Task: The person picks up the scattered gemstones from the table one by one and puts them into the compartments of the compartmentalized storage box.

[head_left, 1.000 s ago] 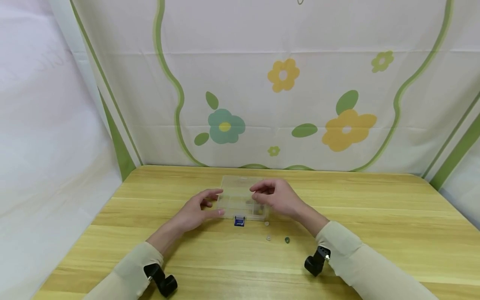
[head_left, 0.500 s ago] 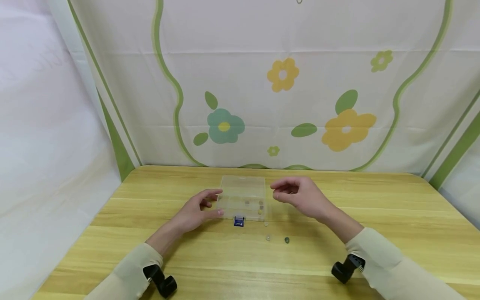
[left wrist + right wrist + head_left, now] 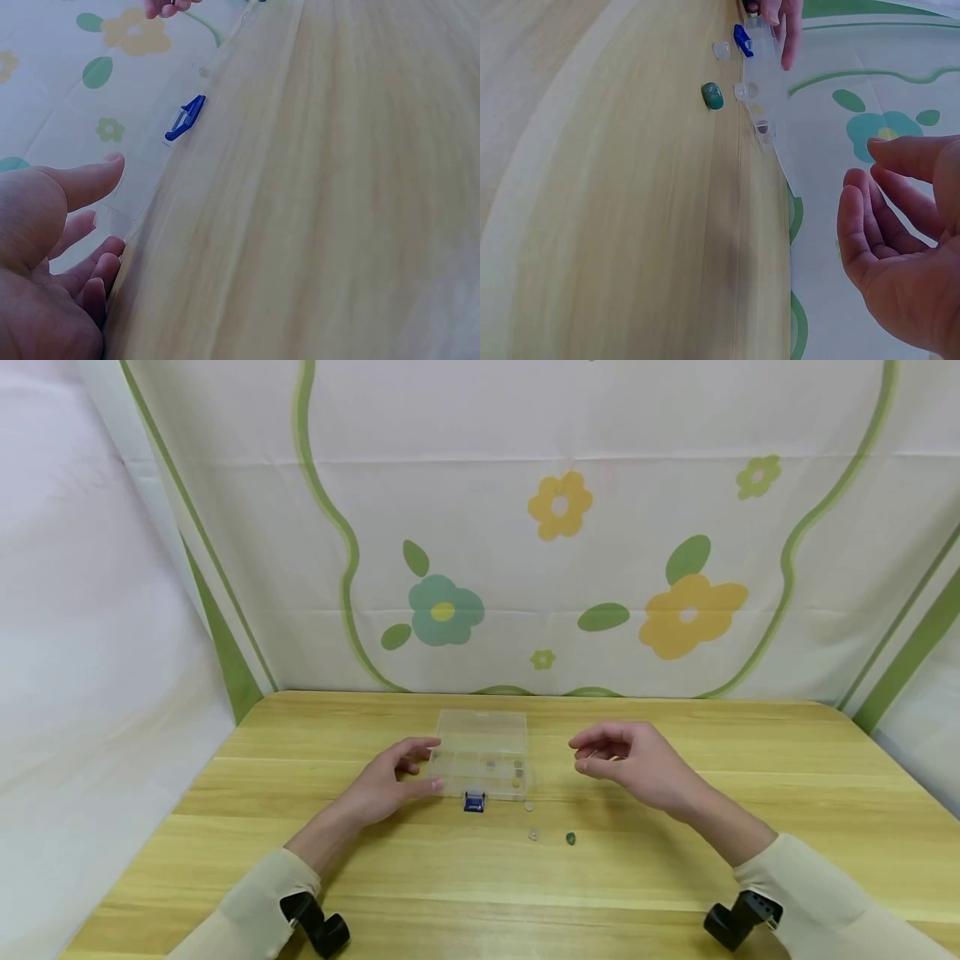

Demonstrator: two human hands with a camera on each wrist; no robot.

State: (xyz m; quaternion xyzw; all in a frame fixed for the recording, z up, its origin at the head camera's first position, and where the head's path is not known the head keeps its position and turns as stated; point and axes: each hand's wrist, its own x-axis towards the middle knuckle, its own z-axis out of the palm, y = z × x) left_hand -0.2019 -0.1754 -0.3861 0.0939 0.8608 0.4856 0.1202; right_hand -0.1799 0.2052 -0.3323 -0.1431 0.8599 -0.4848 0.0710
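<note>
A clear plastic compartment box [image 3: 482, 731] lies on the table with its lid raised at the back and a blue latch [image 3: 474, 802] in front. Several small stones, one of them yellow [image 3: 517, 782], are in its right-hand part. My left hand [image 3: 384, 783] is at the box's left side, thumb and index fingertips at its edge, fingers loosely bent. To the right of the box my right hand [image 3: 637, 766] hovers above the table, fingers relaxed, with nothing seen between them. A green stone [image 3: 712, 96] and two pale stones, one whitish [image 3: 533, 834] and one round [image 3: 528, 807], lie in front of the box.
The wooden table [image 3: 420, 885] reaches back to a white cloth [image 3: 450, 518] with printed flowers. Another white cloth [image 3: 97, 652] hangs at the left. Black wrist cameras, such as the left one [image 3: 315, 925], sit at both sleeves.
My right hand has moved from over the box out to the right, uncovering the stones inside. My left hand stays at the box's left edge. The view has shifted slightly.
</note>
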